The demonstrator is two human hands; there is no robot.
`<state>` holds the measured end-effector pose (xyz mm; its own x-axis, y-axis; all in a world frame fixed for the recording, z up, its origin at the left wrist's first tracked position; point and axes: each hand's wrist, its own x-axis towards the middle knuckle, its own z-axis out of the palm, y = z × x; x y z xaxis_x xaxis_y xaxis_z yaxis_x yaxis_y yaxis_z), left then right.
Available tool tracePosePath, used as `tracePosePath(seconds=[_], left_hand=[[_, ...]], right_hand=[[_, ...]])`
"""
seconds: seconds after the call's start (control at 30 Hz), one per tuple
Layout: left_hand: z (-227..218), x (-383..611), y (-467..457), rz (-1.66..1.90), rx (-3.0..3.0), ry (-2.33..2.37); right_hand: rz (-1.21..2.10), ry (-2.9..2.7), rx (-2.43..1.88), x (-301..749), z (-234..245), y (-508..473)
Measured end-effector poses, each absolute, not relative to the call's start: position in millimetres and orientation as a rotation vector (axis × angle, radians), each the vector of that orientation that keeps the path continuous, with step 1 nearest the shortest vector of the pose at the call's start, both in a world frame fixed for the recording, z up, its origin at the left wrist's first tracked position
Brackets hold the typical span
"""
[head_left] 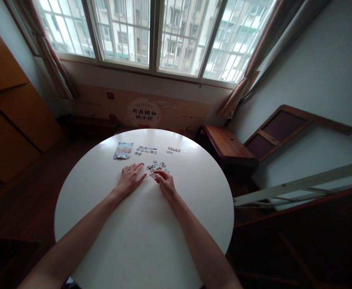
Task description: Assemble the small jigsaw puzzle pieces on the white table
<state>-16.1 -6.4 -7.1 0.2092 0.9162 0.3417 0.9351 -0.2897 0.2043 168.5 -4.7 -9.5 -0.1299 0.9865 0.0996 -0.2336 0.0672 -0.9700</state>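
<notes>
A loose pile of small jigsaw puzzle pieces [155, 167] lies on the round white table [146, 224]. My left hand [131, 175] rests palm down on the tabletop just left of the pile, fingers stretched out, with a piece or two close to its fingertips. At the pile's near right edge, my right hand [164, 181] has its thumb and fingers pinched together; whatever is between them is too small to make out. Beyond the pile, several pieces [146, 149] are set out in rows, and a smaller group of pieces [173, 150] lies farther right.
A picture sheet or packet [123, 151] lies at the back left of the table. A wooden bench [228, 142] stands past the table's right rim, and a wooden cabinet [10, 120] is at the left. Barred windows [124, 32] are behind.
</notes>
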Motion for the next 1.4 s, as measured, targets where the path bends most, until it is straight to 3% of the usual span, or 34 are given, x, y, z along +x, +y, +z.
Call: tracePosePath(seconds=[0.8, 1.4], left_hand=[[-19, 8, 61, -0.439, -2.272, -2.117], [-15, 10, 57, -0.47, -2.218, -2.161]], right_hand=[[1.338, -1.194, -0.877, 167, -15, -3], [1.36, -1.166, -0.886, 168, -15, -2]])
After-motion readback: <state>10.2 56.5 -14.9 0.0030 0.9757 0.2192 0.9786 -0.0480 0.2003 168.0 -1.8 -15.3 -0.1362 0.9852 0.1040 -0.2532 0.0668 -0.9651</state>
